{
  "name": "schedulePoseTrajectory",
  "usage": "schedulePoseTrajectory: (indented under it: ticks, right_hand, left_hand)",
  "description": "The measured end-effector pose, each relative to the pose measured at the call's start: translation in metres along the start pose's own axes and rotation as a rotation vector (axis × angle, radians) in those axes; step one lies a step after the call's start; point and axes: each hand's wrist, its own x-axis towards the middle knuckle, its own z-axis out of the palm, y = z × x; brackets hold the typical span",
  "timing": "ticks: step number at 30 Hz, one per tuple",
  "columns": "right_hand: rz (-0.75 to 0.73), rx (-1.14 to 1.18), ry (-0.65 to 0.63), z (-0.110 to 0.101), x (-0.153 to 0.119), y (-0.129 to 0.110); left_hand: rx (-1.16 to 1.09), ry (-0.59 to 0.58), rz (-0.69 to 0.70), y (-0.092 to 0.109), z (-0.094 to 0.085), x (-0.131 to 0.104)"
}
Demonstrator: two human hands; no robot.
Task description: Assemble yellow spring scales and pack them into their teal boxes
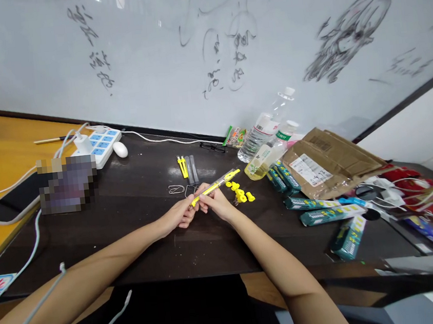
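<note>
So, from the head cam: both hands are on one thing, a yellow and clear pen [224, 179], tilted with its lower end toward the left grip and the other end poking up past the right grip. The left grip [180, 213] has that lower end pinched between its fingers, and the right grip [213, 201] is clasped around the barrel right next to it, so neither one is loose. The pen's sitting in front of the person, above the dark desk [145, 257]. Just beyond the two grips there's a pair of yellow pen parts [182, 166] side by side with two clear tubes [191, 170], plus a bent-wire clip [176, 189] a bit beyond the left grip. Near the right grip, just off to its right, is a little bunch of small yellow pieces [241, 195], kinda cap-like. Farther out past the right grip you get a snack packet [236, 137], a clear water bottle [256, 139] and a bottle of yellowish liquid [261, 162], then a brown parcel [327, 163] with dark green boxes [330, 215] scattered around its near side. Well off to the left of the left grip: white mouse [121, 150], white power strip [103, 144] and a phone [13, 197]. Behind everything is a scribbled-on whiteboard [144, 61].
</note>
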Motion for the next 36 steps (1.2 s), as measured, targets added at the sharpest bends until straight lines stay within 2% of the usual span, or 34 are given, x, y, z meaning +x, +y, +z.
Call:
schedulePoseTrajectory:
  ticks: [7, 15, 19, 24, 28, 32, 36]
  right_hand:
    - [-0.02, 0.129, 0.018, 0.008, -0.003, -0.009]
    - [0.037, 0.207, 0.059, 0.019, -0.006, -0.013]
    - [-0.003, 0.209, 0.092, 0.021, -0.005, -0.01]
    - [-0.09, 0.208, 0.209, 0.015, -0.004, -0.018]
    - [-0.062, 0.143, 0.149, 0.013, -0.004, -0.018]
    - [-0.06, 0.092, 0.121, 0.015, -0.004, -0.009]
    - [-0.069, 0.044, 0.148, 0.015, -0.003, -0.006]
  left_hand:
    - [-0.008, -0.064, 0.099, -0.004, 0.002, 0.003]
    - [-0.122, -0.132, 0.035, -0.002, 0.003, 0.002]
    - [-0.109, -0.138, 0.044, -0.002, 0.002, 0.002]
    - [0.041, -0.061, 0.084, -0.006, -0.005, 0.004]
    - [0.223, -0.027, 0.182, -0.002, -0.006, -0.002]
    - [0.578, 0.053, 0.349, 0.006, -0.005, -0.011]
    - [0.754, 0.167, 0.357, 0.009, -0.006, -0.014]
